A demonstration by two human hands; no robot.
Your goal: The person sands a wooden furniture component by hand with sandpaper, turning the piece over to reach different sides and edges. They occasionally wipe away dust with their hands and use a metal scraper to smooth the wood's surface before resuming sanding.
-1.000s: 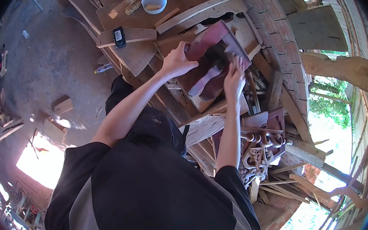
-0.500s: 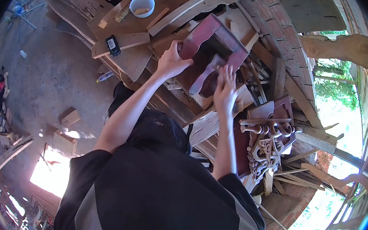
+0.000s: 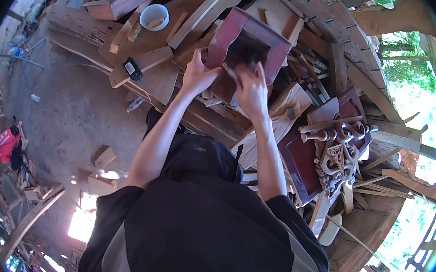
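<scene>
Wooden frame (image 3: 276, 57), a purple-red one, is tilted in front of the person, between the two hands and over a messy heap of wood. Its outer sides look straight, but its left side has a wavy inner edge. The middle is a dark hole.

The left hand (image 3: 196, 76) has its fingers bent around the frame's left side, gripping it. The right hand (image 3: 252, 89) is over the lower part of the hole. Its fingers are blurry, so I cannot tell if they hold anything.

To the left, a round white bowl (image 3: 150, 10) with a bit of wood in it sits on a flat brown worktop (image 3: 156, 80). A small black case (image 3: 131, 69) with a pale label lies near it. To the right, a carved brown piece (image 3: 337, 158), all curls and round knobs, lies against a smooth, dark red panel (image 3: 299, 162). The floor (image 3: 74, 106) is gray and hard.
</scene>
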